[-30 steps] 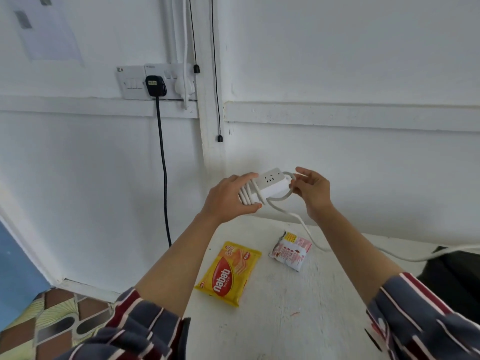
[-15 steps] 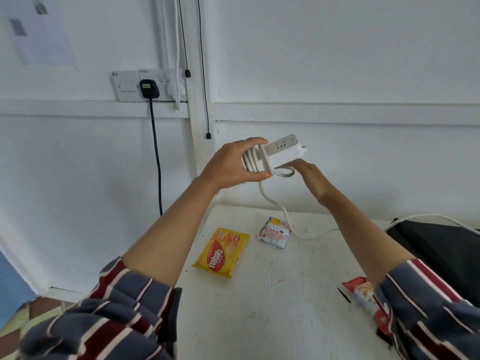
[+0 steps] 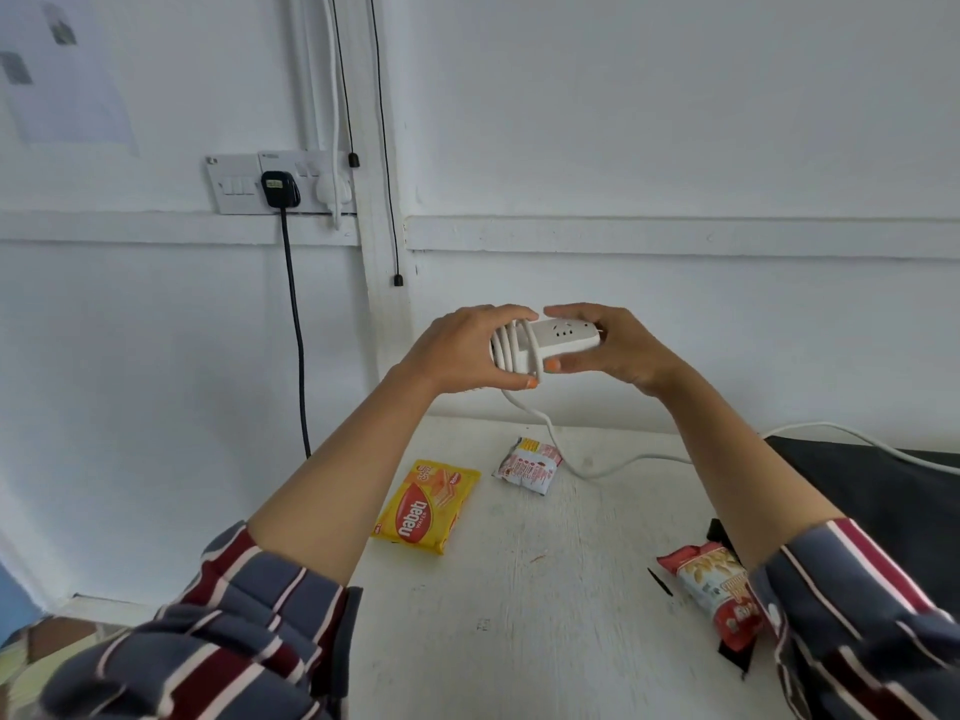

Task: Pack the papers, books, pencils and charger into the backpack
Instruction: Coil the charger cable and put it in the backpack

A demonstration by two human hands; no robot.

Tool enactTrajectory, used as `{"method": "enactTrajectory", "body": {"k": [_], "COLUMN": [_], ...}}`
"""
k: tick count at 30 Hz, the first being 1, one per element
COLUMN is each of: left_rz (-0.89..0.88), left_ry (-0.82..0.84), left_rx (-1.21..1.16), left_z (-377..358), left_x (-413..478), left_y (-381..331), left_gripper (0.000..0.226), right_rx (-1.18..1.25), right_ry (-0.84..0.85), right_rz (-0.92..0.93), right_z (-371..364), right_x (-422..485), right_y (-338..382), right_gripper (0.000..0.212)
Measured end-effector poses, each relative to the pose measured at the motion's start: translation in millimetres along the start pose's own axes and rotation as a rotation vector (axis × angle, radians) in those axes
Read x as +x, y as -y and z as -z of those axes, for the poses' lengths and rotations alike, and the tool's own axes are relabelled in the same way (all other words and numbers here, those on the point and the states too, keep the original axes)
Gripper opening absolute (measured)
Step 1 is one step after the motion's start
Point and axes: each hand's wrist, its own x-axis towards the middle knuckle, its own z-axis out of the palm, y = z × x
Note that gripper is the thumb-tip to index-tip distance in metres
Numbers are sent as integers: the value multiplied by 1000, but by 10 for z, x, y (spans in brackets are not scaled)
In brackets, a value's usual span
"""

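White charger (image 3: 569,337) (a socket strip) was held in the air above the far edge of the table (image 3: 545,631), near the white wall. Left hand (image 3: 454,353) gripped the end wrapped with coils of cord (image 3: 511,350); right hand (image 3: 615,353) gripped the other end, thumb underneath. Loose cord dropped to the table and ran right over a black fabric item (image 3: 883,496) (backpack? couldn't tell). On the scuffed white tabletop lay a yellow wafer pack (image 3: 423,506), a small white packet (image 3: 527,465) and a red snack bag (image 3: 714,589), all apart. The wall had a socket plate (image 3: 234,184) with a black plug (image 3: 279,188) and a white plug (image 3: 332,188), and a paper sheet (image 3: 67,90) at upper left.
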Motion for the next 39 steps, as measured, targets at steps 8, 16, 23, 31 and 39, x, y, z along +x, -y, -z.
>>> {"method": "enactTrajectory", "body": {"k": [8, 16, 23, 31, 39], "left_rz": [11, -39, -255, -100, 36], "left_ry": [-64, -68, -262, -205, -70], "left_rx": [170, 28, 146, 294, 249], "left_z": [-177, -207, -272, -255, -334], "left_x": [-111, -228, -268, -206, -229], "left_y": [8, 193, 315, 263, 297], "left_gripper": [80, 87, 54, 87, 91], "right_rx": [96, 111, 164, 239, 230], "right_ry": [-133, -59, -65, -177, -144], "right_rz": [48, 82, 104, 124, 170], "right_z": [-147, -195, -234, -252, -270], "right_x": [-30, -25, 4, 50, 17], "right_y": [-199, -300, -304, -259, -321], "right_gripper": [61, 64, 64, 57, 51]}}
